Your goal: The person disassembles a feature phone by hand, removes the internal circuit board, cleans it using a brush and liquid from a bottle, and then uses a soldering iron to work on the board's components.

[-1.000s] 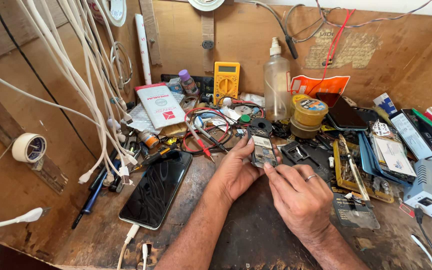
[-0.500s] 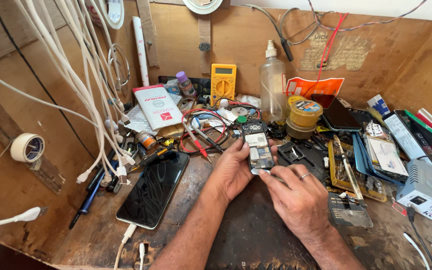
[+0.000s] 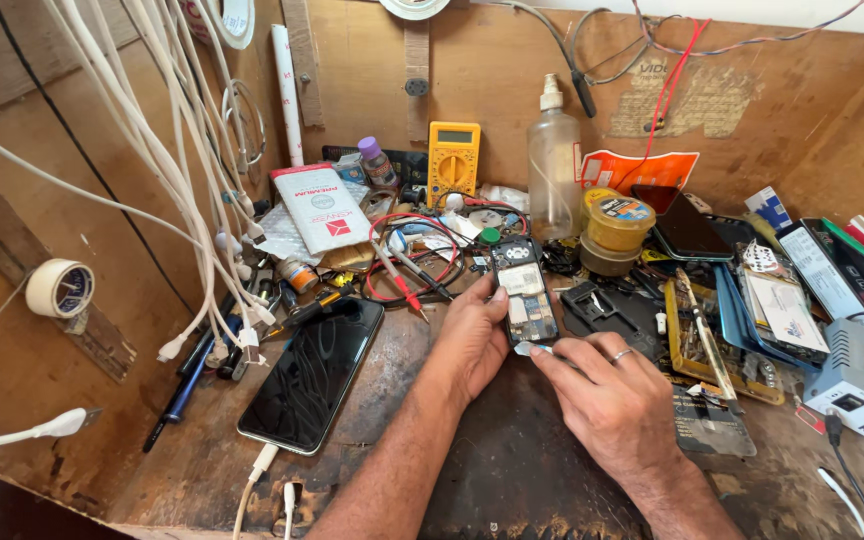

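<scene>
An opened phone (image 3: 523, 290) with its back off and its circuit board showing lies upright in the middle of the wooden bench. My left hand (image 3: 472, 335) grips its left edge, thumb at the top. My right hand (image 3: 607, 400), a ring on one finger, pinches a small flat pry tool (image 3: 530, 348) against the phone's bottom edge.
A black smartphone (image 3: 314, 372) on a white cable lies at the left. White cables (image 3: 167, 170) hang at the left wall. Behind stand a yellow multimeter (image 3: 453, 160), a clear bottle (image 3: 554, 165) and yellow tubs (image 3: 617, 228). Phone parts and boxes (image 3: 782, 290) crowd the right.
The phone has turned more upright and my left hand has shifted up along its left side. My right hand has settled at its bottom edge with the pry tool.
</scene>
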